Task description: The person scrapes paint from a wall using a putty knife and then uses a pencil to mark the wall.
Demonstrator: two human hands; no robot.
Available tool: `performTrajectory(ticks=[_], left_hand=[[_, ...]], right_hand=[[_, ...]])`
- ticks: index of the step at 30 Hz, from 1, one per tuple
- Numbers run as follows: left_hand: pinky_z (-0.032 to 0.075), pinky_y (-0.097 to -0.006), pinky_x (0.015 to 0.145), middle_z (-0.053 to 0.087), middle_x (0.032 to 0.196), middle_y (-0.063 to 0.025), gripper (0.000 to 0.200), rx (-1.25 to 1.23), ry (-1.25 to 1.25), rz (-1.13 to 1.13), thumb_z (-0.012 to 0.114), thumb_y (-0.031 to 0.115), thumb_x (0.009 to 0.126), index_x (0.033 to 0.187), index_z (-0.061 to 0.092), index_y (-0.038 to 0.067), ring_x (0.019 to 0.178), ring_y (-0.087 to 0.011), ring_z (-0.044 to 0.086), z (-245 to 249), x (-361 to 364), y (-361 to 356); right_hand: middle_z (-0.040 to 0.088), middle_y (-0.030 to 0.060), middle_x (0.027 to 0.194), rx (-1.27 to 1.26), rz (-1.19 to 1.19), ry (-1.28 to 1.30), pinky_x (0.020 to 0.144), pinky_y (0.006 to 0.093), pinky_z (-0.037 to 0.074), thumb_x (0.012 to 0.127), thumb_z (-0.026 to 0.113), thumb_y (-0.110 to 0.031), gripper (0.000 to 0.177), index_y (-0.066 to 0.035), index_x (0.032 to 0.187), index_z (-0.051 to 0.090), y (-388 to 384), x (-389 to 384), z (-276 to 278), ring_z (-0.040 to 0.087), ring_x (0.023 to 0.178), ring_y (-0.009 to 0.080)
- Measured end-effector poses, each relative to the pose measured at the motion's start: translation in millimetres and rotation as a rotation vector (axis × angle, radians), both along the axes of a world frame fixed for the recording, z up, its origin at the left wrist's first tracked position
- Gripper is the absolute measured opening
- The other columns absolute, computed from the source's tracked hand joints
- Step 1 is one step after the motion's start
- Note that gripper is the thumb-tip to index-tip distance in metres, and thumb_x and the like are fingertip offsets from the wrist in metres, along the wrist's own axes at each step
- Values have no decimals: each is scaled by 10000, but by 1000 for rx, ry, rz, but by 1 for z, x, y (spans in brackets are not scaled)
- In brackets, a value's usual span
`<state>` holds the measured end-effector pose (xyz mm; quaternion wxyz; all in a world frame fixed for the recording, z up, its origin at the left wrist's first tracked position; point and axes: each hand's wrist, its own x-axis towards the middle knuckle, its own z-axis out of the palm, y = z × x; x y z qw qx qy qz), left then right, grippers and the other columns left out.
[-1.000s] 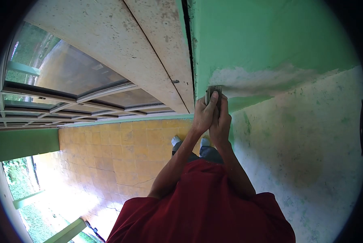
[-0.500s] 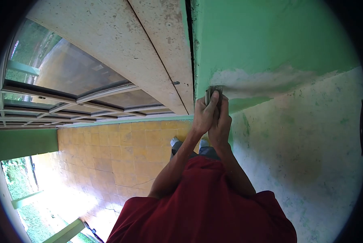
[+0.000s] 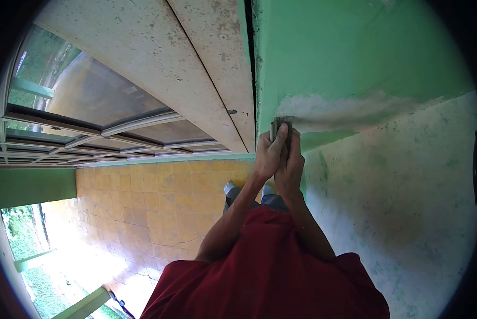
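A small flat grey scraper (image 3: 285,121) is pressed against the green wall (image 3: 350,48), at the left end of a pale bare strip (image 3: 334,111) where the paint is gone. My left hand (image 3: 268,158) is closed around the tool from the left, thumb up along it. Closed on the same scraper from the right is my right hand (image 3: 290,169), its fingers close against the left hand. The hands hide most of the tool's handle.
Left of the wall stands a worn white door frame (image 3: 206,69) with glass panes (image 3: 105,95). A pale, patchy wall section (image 3: 387,196) spreads at the right. Below are yellow floor tiles (image 3: 158,202) and my feet (image 3: 268,188). A green post (image 3: 87,304) stands at lower left.
The scraper and both hands have shifted very slightly downward in view. My grip looks the same.
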<state>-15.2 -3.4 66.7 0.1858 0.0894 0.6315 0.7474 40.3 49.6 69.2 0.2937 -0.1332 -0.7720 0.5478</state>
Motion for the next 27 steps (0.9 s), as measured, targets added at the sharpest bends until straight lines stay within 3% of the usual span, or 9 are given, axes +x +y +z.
performTrajectory(ticks=[5,7,9,12,13,17,21,27], left_hand=[[348,-261,450,478,554,42,462,47,82,-56,516,393,1010,732,568,29,526,-39,421,51,-12,-1],[350,-261,454,476,557,42,474,41,36,-68,521,398,1008,729,565,16,535,-39,416,29,-6,-4],[353,-230,480,517,631,60,447,-43,54,-8,497,390,1021,839,665,18,576,-18,438,15,-2,0],[353,-223,487,532,666,57,441,46,80,-71,495,395,1021,845,664,27,587,-18,438,58,-9,-4],[353,-223,487,532,666,57,441,46,82,-74,495,395,1021,845,664,27,587,-18,438,52,-7,-3],[338,-243,463,492,611,52,456,16,16,16,497,397,1019,762,598,34,555,-26,413,40,1,3],[320,-269,432,452,563,51,463,30,109,-11,504,383,1018,714,551,38,519,-35,386,77,-8,-1],[318,-272,452,448,568,48,454,14,-6,60,504,372,1017,731,564,24,536,-41,387,49,2,3]], right_hand=[[655,234,994,-52,17,-26,731,398,524,1021,413,-154,295,-76,1306,423,2,-7,35,681,934,400],[655,230,1013,-29,13,20,751,388,524,1020,418,-151,297,-74,1307,422,1,-5,23,681,951,389],[655,231,1013,-14,18,13,752,389,524,1021,415,-150,300,-75,1311,417,3,-3,24,680,952,393],[655,237,1008,-35,44,-35,740,397,523,1022,409,-150,309,-80,1322,403,3,-3,46,677,943,406],[654,242,1002,-51,67,-60,728,404,522,1023,406,-152,314,-85,1329,394,5,-4,55,675,932,415],[651,252,982,26,58,21,691,431,516,1019,416,-154,313,-94,1325,389,7,-1,34,666,905,441],[648,263,976,-49,62,-60,706,446,517,1015,423,-167,308,-86,1311,396,3,3,62,652,920,463],[652,259,981,-88,101,-88,736,443,520,1015,408,-169,313,-70,1311,401,5,4,52,655,925,456]])
